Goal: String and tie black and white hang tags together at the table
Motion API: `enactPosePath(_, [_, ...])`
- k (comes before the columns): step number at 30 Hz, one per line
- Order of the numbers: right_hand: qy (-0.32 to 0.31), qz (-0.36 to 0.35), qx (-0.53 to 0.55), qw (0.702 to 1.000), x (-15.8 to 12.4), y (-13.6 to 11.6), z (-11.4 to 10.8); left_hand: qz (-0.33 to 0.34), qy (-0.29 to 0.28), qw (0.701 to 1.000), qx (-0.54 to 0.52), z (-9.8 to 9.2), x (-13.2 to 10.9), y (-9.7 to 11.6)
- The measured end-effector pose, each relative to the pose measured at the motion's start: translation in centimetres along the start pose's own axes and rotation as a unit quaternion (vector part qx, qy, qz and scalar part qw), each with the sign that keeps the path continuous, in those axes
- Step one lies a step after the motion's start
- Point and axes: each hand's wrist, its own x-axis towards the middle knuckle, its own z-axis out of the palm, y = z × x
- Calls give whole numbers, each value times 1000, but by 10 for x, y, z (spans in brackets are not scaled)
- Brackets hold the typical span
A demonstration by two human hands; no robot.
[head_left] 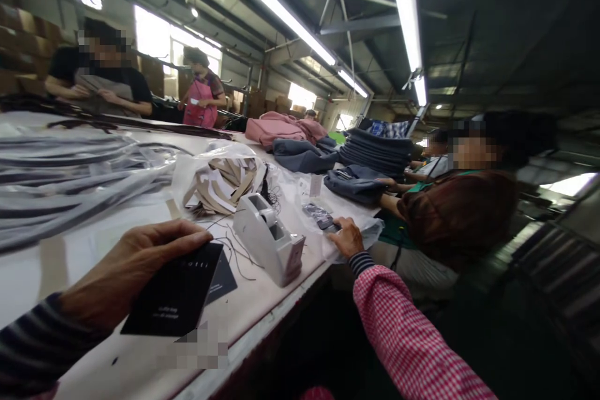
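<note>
My left hand [135, 269] pinches a black printed card tag [171, 297] between thumb and fingers over the table. Behind it, partly covered, lies a second dark card [221, 278]. A thin dark cord shows by the fingertips. My right hand [347, 236] reaches to the table's edge, its bent fingers on small dark packets [319, 215] that lie on clear plastic [370, 231]. What exactly sits between those fingertips is too small to make out. Between my hands stands a grey tape dispenser [269, 244], with loose black cords [234, 250] beside it.
A clear bag of beige and white strips [222, 184] sits behind the dispenser. Plastic-wrapped grey strips [84, 187] cover the left. Folded dark-blue fabric [375, 153] and pink fabric [281, 129] are piled farther back. A co-worker [459, 212] is close on the right; others stand across the table.
</note>
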Motion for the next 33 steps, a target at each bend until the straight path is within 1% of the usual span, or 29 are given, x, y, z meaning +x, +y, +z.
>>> enactPosePath(3, [2, 45, 93, 995, 2, 3, 2, -17, -50, 998, 26, 1, -4, 0])
enactPosePath(7, [-17, 124, 220, 967, 3, 5, -2, -12, -70, 996, 48, 2, -8, 1])
enactPosePath(10, [-27, 180, 279, 943, 0, 6, -5, -8, -64, 998, 28, 2, -8, 2])
enactPosePath(13, [-45, 232, 309, 921, -3, 8, -7, -2, -51, 999, -1, 1, -8, 2])
enactPosePath(17, [-51, 273, 335, 900, -7, 12, -14, 6, -47, 999, -17, -2, -6, 0])
enactPosePath(20, [-18, 273, 356, 894, -14, 18, -27, 8, -39, 999, -18, -4, -7, 2])
enactPosePath(23, [25, 254, 381, 889, -27, 26, -44, 11, -32, 999, -15, -2, -13, 9])
enactPosePath(25, [50, 231, 405, 883, -39, 28, -55, 13, -39, 999, -6, 1, -18, 13])
enactPosePath(27, [66, 200, 435, 876, -53, 25, -66, 9, -61, 998, 7, 5, -23, 15])
enactPosePath(30, [55, 143, 483, 862, -76, 5, -80, 15, -107, 994, 33, 10, -30, 13])
enactPosePath(32, [25, 107, 511, 852, -91, -19, -87, 43, -136, 987, 69, 11, -35, 10])
enactPosePath(33, [3, 89, 523, 847, -99, -35, -89, 69, -148, 982, 92, 11, -38, 10])
